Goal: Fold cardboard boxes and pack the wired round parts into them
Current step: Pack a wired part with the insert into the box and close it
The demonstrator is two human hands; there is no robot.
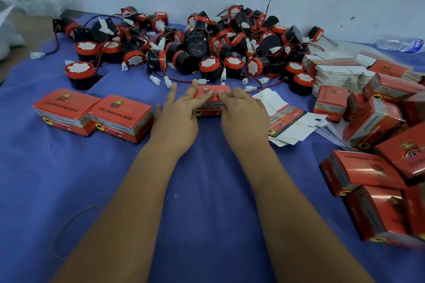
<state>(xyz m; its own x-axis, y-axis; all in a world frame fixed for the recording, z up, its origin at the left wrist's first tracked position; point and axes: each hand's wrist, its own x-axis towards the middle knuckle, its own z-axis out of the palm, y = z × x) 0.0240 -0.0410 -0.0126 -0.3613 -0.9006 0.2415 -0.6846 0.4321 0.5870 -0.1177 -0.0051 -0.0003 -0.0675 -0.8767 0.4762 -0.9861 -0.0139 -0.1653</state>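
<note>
A small red cardboard box (212, 92) stands on the blue cloth at the centre. My left hand (178, 112) lies over its left side with straight fingers pressing on the top. My right hand (241, 110) covers its right side, fingertips pressing on the lid. Behind it lies a large heap of black and red round parts (207, 43) with red and black wires and white plugs. Two closed red boxes (92, 115) stand side by side to the left.
A stack of flat unfolded box blanks (338, 71) sits at the right rear, with loose blanks (289, 122) beside my right hand. Several folded red boxes (379, 167) are piled at the right. A rubber band (69, 232) lies near left; a plastic bottle (400, 43) far right.
</note>
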